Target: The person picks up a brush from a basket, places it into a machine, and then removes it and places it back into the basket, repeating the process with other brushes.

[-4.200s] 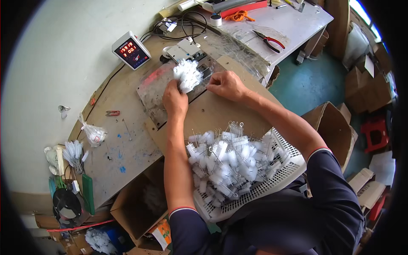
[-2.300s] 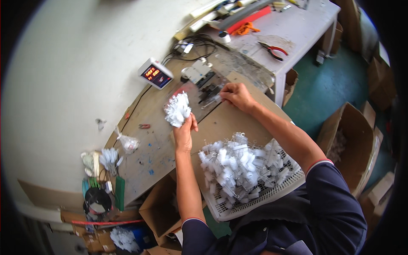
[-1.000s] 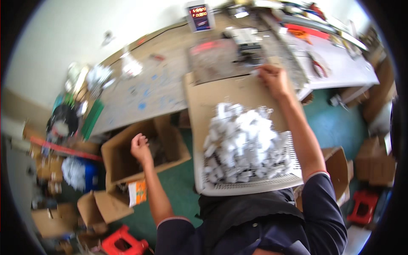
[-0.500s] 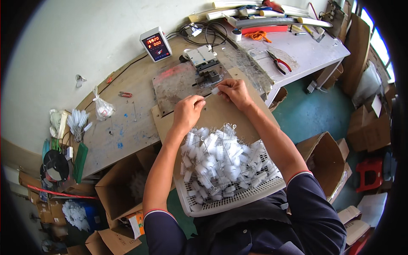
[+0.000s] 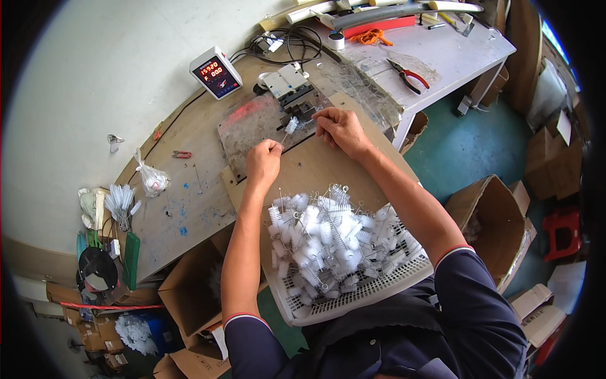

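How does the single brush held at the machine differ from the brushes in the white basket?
The single brush is pinched in the left hand near the machine; the basket brushes lie untouched. It is alone; they are piled and tangled. All have white bristles on wire stems.

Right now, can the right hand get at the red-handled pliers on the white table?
Probably yes, with a stretch. The right hand is at the small machine; the pliers lie beyond it, with only clear plastic sheet between.

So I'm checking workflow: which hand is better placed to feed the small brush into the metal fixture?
Probably the left hand: it holds the small white brush by its wire, tip beside the metal fixture. The right hand rests alongside.
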`<act>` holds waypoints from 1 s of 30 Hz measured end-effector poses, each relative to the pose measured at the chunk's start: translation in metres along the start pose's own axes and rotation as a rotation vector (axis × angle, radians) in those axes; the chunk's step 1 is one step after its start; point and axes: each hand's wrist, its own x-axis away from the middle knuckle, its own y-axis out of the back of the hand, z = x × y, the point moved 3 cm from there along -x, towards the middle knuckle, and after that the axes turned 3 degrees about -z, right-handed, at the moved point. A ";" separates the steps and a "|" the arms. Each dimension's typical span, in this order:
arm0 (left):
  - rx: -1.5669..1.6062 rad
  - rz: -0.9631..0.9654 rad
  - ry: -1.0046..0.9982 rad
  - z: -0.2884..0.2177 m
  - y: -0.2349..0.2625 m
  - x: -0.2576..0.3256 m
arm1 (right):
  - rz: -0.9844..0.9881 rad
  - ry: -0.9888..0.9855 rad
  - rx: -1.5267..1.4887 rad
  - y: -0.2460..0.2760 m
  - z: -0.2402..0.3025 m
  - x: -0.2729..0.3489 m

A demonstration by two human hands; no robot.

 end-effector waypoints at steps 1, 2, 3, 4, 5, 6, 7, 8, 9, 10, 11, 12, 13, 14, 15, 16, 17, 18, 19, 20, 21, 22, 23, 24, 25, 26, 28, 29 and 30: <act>0.055 0.026 0.027 0.003 0.000 -0.004 | 0.005 0.004 0.001 -0.001 0.000 0.000; 0.111 0.052 0.056 0.005 -0.002 -0.008 | 0.010 0.008 0.002 -0.001 0.000 0.000; 0.114 0.054 0.058 0.003 -0.002 -0.011 | 0.010 0.005 0.005 -0.001 0.000 0.000; 0.199 0.093 0.105 0.002 -0.003 -0.013 | 0.011 0.003 0.016 -0.001 -0.001 0.000; 0.284 0.131 0.153 0.000 -0.005 -0.016 | 0.013 0.000 0.026 -0.001 -0.001 0.000; 0.287 0.131 0.158 0.002 -0.006 -0.020 | 0.016 -0.004 0.030 -0.002 -0.001 0.000; 0.338 0.140 0.197 0.005 -0.008 -0.024 | 0.023 -0.002 0.026 -0.003 -0.001 -0.001; 0.388 0.148 0.238 0.008 -0.010 -0.028 | 0.030 0.000 0.022 -0.004 -0.001 -0.001; 0.392 0.149 0.244 0.007 -0.011 -0.031 | 0.033 -0.005 0.026 -0.004 -0.001 -0.001; 0.399 0.160 0.251 0.006 -0.012 -0.035 | 0.037 -0.006 0.028 -0.004 -0.001 -0.002; 0.405 0.171 0.258 0.006 -0.014 -0.038 | 0.042 -0.007 0.029 -0.004 -0.002 -0.002; 0.409 0.171 0.265 0.004 -0.015 -0.040 | 0.047 -0.012 0.032 -0.004 -0.002 -0.003; 0.398 0.191 0.255 0.002 -0.017 -0.043 | 0.046 -0.012 0.037 -0.004 -0.003 -0.003; 0.387 0.212 0.246 0.001 -0.018 -0.044 | 0.045 -0.012 0.042 -0.004 -0.003 -0.004; 0.390 0.210 0.253 0.002 -0.018 -0.046 | 0.051 -0.017 0.044 -0.005 -0.003 -0.004; 0.410 0.221 0.264 0.003 -0.019 -0.048 | 0.049 -0.020 0.044 -0.006 -0.002 -0.004; 0.430 0.231 0.275 0.004 -0.019 -0.049 | 0.047 -0.023 0.044 -0.006 -0.001 -0.004; 0.433 0.232 0.281 0.003 -0.019 -0.050 | 0.050 -0.029 0.046 -0.006 -0.001 -0.004; 0.440 0.246 0.281 0.002 -0.018 -0.051 | 0.044 -0.027 0.064 -0.005 -0.001 -0.004; 0.447 0.260 0.280 0.000 -0.017 -0.051 | 0.038 -0.025 0.081 -0.005 -0.001 -0.004; 0.450 0.260 0.283 0.001 -0.016 -0.052 | 0.041 -0.028 0.084 -0.005 -0.001 -0.004; 0.464 0.286 0.293 0.001 -0.016 -0.053 | 0.039 -0.022 0.087 -0.005 -0.001 -0.004; 0.478 0.312 0.302 0.000 -0.015 -0.054 | 0.036 -0.016 0.090 -0.006 -0.001 -0.004; 0.481 0.313 0.305 0.002 -0.015 -0.055 | 0.038 -0.018 0.093 -0.006 -0.002 -0.004; 0.477 0.339 0.312 0.003 -0.015 -0.057 | 0.039 -0.018 0.098 -0.006 -0.002 -0.004; 0.473 0.365 0.318 0.004 -0.014 -0.058 | 0.040 -0.017 0.102 -0.007 -0.002 -0.005; 0.481 0.389 0.308 0.009 -0.013 -0.063 | 0.043 -0.012 0.107 -0.008 -0.002 -0.004; 0.486 0.414 0.297 0.010 -0.013 -0.065 | 0.045 -0.006 0.110 -0.008 -0.002 -0.004; 0.487 0.414 0.297 0.009 -0.012 -0.067 | 0.045 -0.006 0.111 -0.008 -0.002 -0.004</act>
